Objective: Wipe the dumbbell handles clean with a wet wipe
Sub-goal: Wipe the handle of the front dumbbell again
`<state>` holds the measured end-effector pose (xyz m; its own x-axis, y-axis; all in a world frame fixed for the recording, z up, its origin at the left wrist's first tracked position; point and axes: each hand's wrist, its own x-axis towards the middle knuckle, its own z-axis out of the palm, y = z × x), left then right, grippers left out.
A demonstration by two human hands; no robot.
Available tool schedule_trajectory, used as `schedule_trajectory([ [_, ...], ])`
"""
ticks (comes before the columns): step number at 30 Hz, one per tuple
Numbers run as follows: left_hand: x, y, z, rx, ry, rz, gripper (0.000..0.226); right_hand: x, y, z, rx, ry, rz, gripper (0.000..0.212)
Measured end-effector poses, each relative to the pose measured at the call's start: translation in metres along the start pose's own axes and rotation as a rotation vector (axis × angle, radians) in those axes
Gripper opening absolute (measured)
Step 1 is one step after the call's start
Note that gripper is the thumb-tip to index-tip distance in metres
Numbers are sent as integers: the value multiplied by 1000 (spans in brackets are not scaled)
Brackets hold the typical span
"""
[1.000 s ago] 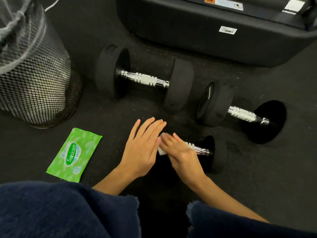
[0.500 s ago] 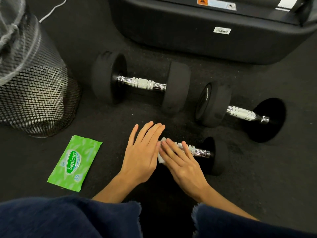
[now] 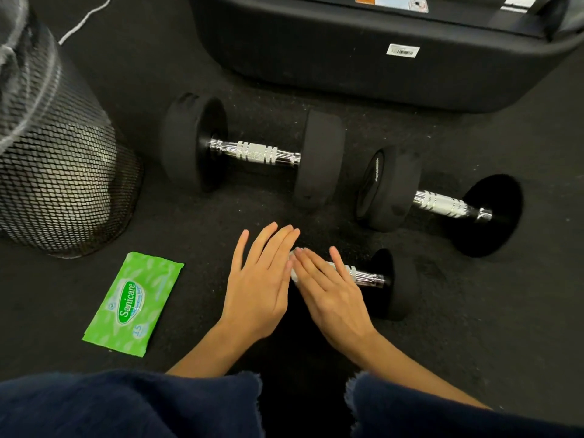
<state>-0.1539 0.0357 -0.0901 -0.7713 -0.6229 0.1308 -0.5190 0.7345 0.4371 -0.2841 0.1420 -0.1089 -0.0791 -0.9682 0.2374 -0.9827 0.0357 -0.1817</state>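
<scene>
Dumbbell number one, the small dumbbell (image 3: 384, 284), lies on the black floor (image 3: 474, 327) nearest the person, with two bigger dumbbells (image 3: 252, 151) (image 3: 439, 202) behind it. The right hand (image 3: 331, 290) lies flat with straight fingers on its shiny handle (image 3: 363, 275), pressing a white wet wipe (image 3: 293, 273). The left hand (image 3: 260, 279) rests flat and spread beside it, near the green wipe pack (image 3: 134, 303).

A single head-worn wide-angle camera looks forward and steeply down at the floor (image 3: 474, 327) from close above. The wearer's sleeves fill the near edge; a mesh bin (image 3: 57, 172) bounds the far left, and a black machine base (image 3: 363, 67) spans the far edge.
</scene>
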Motion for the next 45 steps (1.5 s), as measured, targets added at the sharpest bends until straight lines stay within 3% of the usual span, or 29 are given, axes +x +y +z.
schedule_trajectory([
  [4, -4, 0, 0, -14, 3, 0, 50, -3, 4, -8, 73, -18, -69, 43],
  [9, -5, 0, 1, 17, 14, 5, 50, 30, -2, -18, 220, -134, 133, 41],
  [13, -7, -1, 1, 35, 5, 23, 51, 18, -4, -24, 239, -159, 60, 41],
  [17, -6, 1, 2, 1, 2, 1, 51, 39, -2, -31, 345, -211, 252, 23],
  [22, -4, -1, 2, 8, -15, 7, 52, 67, 11, -34, 353, -378, 327, 29],
  [27, -1, -4, -2, -71, -19, 5, 51, 44, 4, -30, 325, -202, 144, 18],
  [31, 6, -4, -4, -128, -11, -2, 52, 24, 0, -17, 162, -77, 20, 36],
  [37, 14, -6, -9, -125, -36, -5, 52, -10, 0, -4, -113, -92, -104, 47],
  [45, 18, -5, -10, -119, -47, -15, 54, -8, 7, -9, -97, -52, -78, 45],
])
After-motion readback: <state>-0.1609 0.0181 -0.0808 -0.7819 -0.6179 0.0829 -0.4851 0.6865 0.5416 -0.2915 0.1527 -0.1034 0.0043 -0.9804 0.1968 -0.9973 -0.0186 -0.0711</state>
